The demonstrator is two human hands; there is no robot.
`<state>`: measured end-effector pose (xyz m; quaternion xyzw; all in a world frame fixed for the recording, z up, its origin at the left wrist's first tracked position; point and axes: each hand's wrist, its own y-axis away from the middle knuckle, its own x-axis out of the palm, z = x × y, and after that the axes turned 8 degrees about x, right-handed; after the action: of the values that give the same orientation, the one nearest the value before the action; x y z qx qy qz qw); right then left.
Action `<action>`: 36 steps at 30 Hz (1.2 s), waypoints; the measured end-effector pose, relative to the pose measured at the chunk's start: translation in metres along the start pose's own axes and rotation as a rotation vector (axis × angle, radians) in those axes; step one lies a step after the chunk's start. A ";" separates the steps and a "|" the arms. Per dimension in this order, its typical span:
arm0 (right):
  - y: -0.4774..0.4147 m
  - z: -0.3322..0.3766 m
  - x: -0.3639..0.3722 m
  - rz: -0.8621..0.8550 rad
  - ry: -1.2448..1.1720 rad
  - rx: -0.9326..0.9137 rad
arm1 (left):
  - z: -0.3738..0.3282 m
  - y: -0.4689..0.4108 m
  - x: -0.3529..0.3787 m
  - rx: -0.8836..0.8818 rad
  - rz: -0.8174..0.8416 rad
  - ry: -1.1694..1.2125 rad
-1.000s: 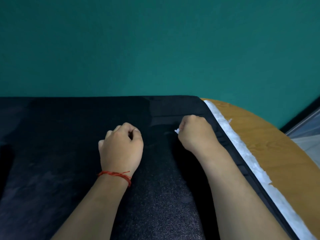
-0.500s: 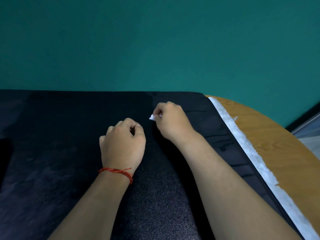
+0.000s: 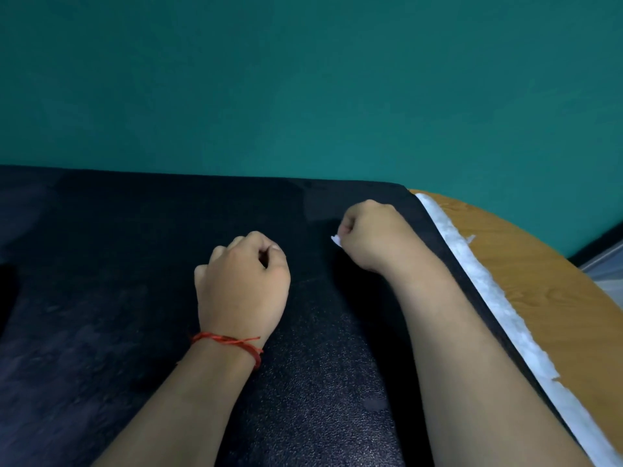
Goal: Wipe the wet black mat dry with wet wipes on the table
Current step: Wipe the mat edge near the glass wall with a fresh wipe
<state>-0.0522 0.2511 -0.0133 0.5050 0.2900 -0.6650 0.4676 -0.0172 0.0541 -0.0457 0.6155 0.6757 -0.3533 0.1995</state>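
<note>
While the left hand (image 3: 242, 281) rested as a curled fist on the textured black mat (image 3: 101, 298), the right hand (image 3: 374, 235) pinched a small crumpled white wipe (image 3: 335, 240) against it.

Plain teal wall (image 3: 303, 79) across the back, thin red string bracelet (image 3: 229, 342), dark baseboard (image 3: 596, 240) and pale grey floor (image 3: 608, 267) at far right

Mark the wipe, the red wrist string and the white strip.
wipe (image 3: 335, 240): head view, white tip that shows.
red wrist string (image 3: 224, 339): head view, strand across the wrist.
white strip (image 3: 483, 284): head view, mid-length.
</note>
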 end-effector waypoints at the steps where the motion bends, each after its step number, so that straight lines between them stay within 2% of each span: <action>1: 0.001 0.004 0.007 -0.037 -0.087 -0.039 | -0.001 0.000 0.000 0.001 0.001 -0.002; 3: -0.002 0.015 0.026 -0.124 -0.225 -0.133 | -0.001 -0.001 0.000 0.000 -0.006 -0.007; 7: -0.021 0.024 0.044 -0.192 -0.300 -0.222 | -0.002 -0.001 0.001 0.001 -0.008 -0.019; 9: -0.031 0.019 0.040 -0.201 -0.294 -0.203 | -0.001 0.000 0.001 0.001 -0.004 -0.021; 15: -0.043 -0.016 0.018 -0.248 -0.165 0.008 | 0.001 0.003 0.000 0.029 0.003 -0.026; 18: -0.034 -0.007 0.014 -0.191 -0.124 -0.012 | 0.000 0.001 0.000 0.037 -0.001 -0.035; 26: -0.053 0.040 0.032 -0.109 -0.238 -0.183 | 0.001 0.000 -0.001 0.008 -0.012 0.011; 30: -0.078 0.043 0.026 -0.131 -0.212 -0.128 | 0.001 -0.002 -0.002 0.005 -0.002 0.013; 36: -0.080 0.010 0.008 -0.229 -0.128 0.032 | 0.001 -0.002 -0.003 0.003 0.010 0.010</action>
<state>-0.1296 0.2710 -0.0244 0.4323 0.3047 -0.7495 0.3981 -0.0189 0.0515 -0.0437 0.6211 0.6730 -0.3500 0.1971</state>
